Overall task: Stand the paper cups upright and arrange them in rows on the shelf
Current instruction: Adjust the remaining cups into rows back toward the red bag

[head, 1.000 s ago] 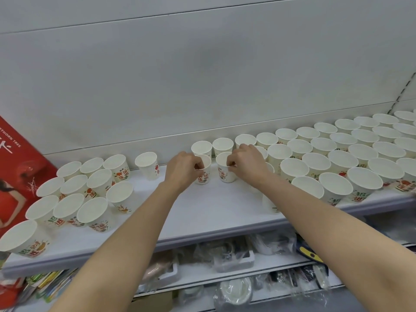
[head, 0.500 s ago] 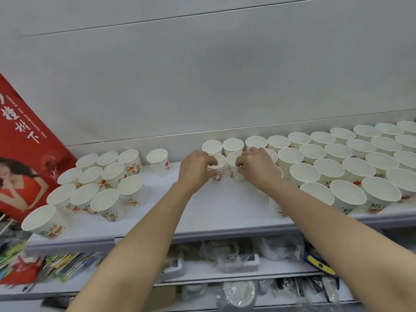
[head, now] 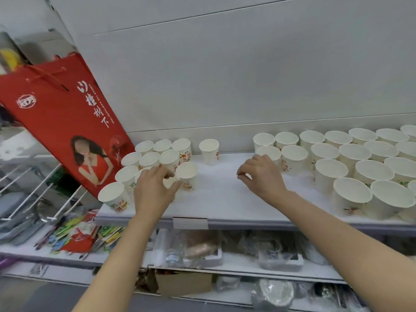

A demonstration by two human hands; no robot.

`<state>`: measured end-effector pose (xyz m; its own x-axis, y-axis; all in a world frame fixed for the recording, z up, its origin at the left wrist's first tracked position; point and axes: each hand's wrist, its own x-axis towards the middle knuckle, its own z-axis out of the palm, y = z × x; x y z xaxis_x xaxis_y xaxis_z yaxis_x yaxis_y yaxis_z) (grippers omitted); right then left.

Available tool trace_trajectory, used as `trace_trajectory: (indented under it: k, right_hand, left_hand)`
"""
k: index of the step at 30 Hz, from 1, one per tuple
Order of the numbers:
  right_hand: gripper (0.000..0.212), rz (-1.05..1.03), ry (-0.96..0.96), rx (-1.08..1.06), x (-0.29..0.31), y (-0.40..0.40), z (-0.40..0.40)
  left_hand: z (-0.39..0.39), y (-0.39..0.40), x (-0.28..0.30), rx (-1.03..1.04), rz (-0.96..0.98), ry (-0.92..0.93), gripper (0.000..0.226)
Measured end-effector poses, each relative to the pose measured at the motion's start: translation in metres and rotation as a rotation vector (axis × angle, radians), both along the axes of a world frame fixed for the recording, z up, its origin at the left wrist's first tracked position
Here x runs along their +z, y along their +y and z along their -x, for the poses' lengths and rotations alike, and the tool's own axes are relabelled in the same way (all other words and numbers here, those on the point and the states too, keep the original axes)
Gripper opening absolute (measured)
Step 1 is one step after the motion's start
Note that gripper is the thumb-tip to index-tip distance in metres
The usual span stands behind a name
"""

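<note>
On the white shelf (head: 220, 199), paper cups (head: 351, 163) stand upright, mouths up. Left hand (head: 153, 188) curls round one cup (head: 172, 183); right hand (head: 261, 174) hovers loosely curled, holding nothing. Red bag (head: 60, 118) leans left.

Cluster of upright cups (head: 155, 158) at centre left on the shelf (head: 216, 199), lone cup (head: 209, 150) just right of it, rows of cups (head: 351, 163) filling the right; gift bag (head: 65, 122) leaning at upper left
</note>
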<state>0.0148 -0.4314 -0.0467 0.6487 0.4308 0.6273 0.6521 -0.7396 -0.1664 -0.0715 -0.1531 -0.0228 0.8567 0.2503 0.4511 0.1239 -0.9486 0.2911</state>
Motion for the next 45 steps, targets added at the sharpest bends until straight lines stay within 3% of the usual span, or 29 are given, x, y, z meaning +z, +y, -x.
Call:
trace_trajectory:
  k: [3,6,12,19,24,31,38,45]
  right_hand:
    - [0.01,-0.01,0.054,0.031,-0.001,0.036,0.009]
    - [0.009,-0.021,0.113,0.025,0.0,0.072,0.016]
    - [0.024,0.007,0.159,0.035,0.003,0.117,0.014]
    - [0.01,-0.046,0.232,-0.027,-0.003,0.137,0.019]
    - [0.011,-0.12,0.223,-0.099,-0.001,0.107,0.037]
    - [0.008,-0.209,0.2,-0.274,0.001,0.005,0.059]
    - [0.007,-0.098,0.193,-0.413,0.01,-0.083,0.061]
    - [0.009,0.092,0.167,-0.321,0.013,-0.112,0.045]
  left_hand:
    - [0.008,0.025,-0.005,-0.024,-0.086,0.153,0.029]
    - [0.011,0.042,-0.007,-0.11,-0.126,0.23,0.014]
    - [0.013,0.058,0.007,-0.206,0.066,0.184,0.007]
    - [0.014,0.064,0.008,-0.296,0.331,0.074,0.007]
    - [0.014,0.049,0.006,-0.318,0.393,0.072,0.008]
    - [-0.012,-0.03,0.007,-0.458,0.397,0.112,0.004]
    - [-0.044,-0.135,0.006,-0.533,0.255,0.235,0.007]
    - [-0.057,-0.184,-0.006,-0.528,0.14,0.238,0.009]
